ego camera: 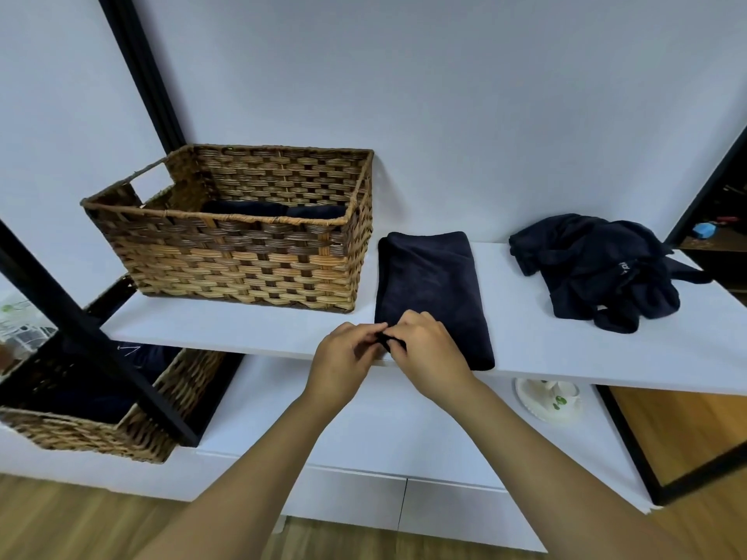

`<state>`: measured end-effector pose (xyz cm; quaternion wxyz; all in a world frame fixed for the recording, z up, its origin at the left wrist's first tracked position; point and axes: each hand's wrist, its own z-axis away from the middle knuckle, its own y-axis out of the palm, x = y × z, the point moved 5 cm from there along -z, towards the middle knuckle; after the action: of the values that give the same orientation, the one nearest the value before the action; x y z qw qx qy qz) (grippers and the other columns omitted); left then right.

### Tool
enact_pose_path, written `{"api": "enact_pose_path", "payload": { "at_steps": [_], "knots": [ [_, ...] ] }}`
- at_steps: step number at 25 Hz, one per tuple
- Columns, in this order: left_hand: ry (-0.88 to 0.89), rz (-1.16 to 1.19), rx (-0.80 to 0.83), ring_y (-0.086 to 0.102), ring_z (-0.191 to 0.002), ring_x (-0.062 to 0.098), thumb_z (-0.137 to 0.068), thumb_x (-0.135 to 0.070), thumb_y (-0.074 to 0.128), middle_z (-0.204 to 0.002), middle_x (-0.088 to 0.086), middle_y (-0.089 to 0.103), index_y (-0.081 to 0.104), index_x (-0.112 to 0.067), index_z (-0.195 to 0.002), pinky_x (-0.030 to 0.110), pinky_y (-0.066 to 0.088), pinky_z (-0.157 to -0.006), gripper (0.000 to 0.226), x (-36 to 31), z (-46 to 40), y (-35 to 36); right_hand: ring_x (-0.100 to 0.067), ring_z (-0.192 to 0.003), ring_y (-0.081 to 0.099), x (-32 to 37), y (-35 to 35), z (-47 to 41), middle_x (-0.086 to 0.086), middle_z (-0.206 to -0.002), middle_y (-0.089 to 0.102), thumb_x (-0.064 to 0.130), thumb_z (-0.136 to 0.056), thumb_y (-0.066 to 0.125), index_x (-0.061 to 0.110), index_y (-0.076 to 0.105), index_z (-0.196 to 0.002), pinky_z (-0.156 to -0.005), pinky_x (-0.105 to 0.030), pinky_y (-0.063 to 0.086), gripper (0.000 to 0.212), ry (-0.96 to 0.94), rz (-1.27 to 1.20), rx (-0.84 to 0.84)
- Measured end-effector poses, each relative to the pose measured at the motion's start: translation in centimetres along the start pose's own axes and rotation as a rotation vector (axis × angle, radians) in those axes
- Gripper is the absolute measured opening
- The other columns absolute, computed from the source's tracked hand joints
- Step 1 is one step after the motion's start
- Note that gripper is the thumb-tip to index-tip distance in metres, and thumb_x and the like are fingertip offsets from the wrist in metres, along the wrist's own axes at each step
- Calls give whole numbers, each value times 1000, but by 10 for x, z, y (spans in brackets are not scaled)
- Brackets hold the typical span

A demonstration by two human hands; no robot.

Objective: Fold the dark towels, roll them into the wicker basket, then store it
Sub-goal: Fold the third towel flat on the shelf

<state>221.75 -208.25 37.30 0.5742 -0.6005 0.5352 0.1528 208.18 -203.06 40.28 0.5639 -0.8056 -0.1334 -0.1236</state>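
Note:
A dark navy towel [432, 284] lies folded into a long strip on the white shelf [242, 329], just right of the wicker basket [250, 260]. My left hand [343, 357] and my right hand [428, 349] meet at the strip's near end, and both pinch its near left corner. Dark rolled towels [275, 210] show inside the basket, low against its far wall. A crumpled heap of dark towels [598, 268] sits further right on the shelf.
A second wicker basket [93, 414] holding dark cloth stands on the lower level at the left, behind a black frame bar [81, 317]. A white dish with green marks [549, 400] lies under the shelf. Wall behind; wooden floor below.

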Motion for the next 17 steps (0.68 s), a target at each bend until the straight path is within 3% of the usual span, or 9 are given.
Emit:
{"api": "enact_pose_path", "payload": {
  "at_steps": [4,6,10,13,17],
  "knots": [
    [27,-23,-43,70,-92,8,-91,-6,71,-99,-4,71,77,-21,-113,34,58,-88,27,-5,-2,0,-22,-82,54,3,-6,7,0,-94,63,16,-93,65,18,68,-102,-71,-35,42,11,45,157,-57],
    [46,-28,-53,69,-91,7,-91,-4,71,-99,-6,74,77,-20,-110,29,58,-86,26,-9,-3,-2,-23,-67,51,0,-9,13,0,-78,59,6,-71,80,19,63,-87,-58,-34,36,27,79,252,-72],
    [-12,55,-82,68,-85,2,-91,-2,70,-89,-12,74,76,-23,-104,15,53,-76,26,-10,-4,-8,-24,-64,45,-31,-31,28,-3,-77,51,-7,-47,82,17,58,-83,-59,-34,26,49,218,436,-62],
    [-30,81,-99,68,-83,2,-91,-2,70,-88,-11,74,74,-26,-102,11,51,-73,26,-9,-4,-9,-25,-69,41,-59,-54,42,-5,-83,51,-6,-57,79,16,57,-89,-60,-35,28,44,357,469,-73],
    [-15,60,-67,67,-83,3,-92,-4,70,-87,-11,73,73,-28,-101,13,52,-73,26,-12,-7,-6,-24,-82,46,-77,-65,57,-3,-98,53,11,-88,62,14,58,-103,-62,-33,34,16,421,320,-95]
  ]
}}
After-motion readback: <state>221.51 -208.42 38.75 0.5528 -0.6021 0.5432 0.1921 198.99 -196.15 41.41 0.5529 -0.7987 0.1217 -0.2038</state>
